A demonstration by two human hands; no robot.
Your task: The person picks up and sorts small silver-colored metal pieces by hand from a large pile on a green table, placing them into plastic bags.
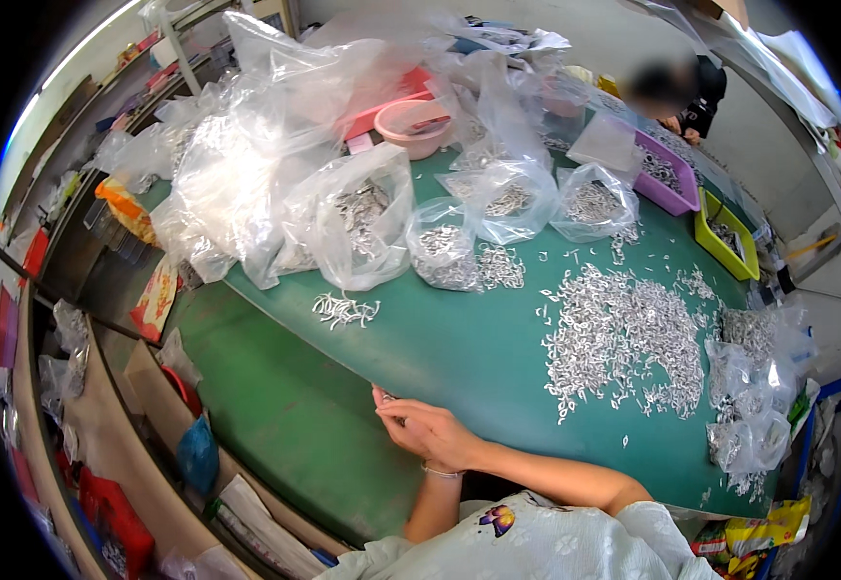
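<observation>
My two hands are pressed together at the near edge of the green table mat (478, 362). My right hand (432, 428) lies on top, its fingers pinched on a few small silver metal parts at its fingertips. My left hand (416, 452) sits under it and is mostly hidden; a thin bracelet shows on its wrist. A wide, loose pile of the same silver parts (623, 338) is spread on the mat to the right of my hands. A small separate cluster of parts (345, 309) lies farther out to the left.
Clear plastic bags of parts (444, 256) crowd the far half of the table, and more bags (754, 406) sit at the right edge. Behind are a pink basin (411, 126), a purple tray (667, 179) and a yellow-green tray (725, 242). Another person (681, 92) works at the far end. Cluttered shelves stand on the left.
</observation>
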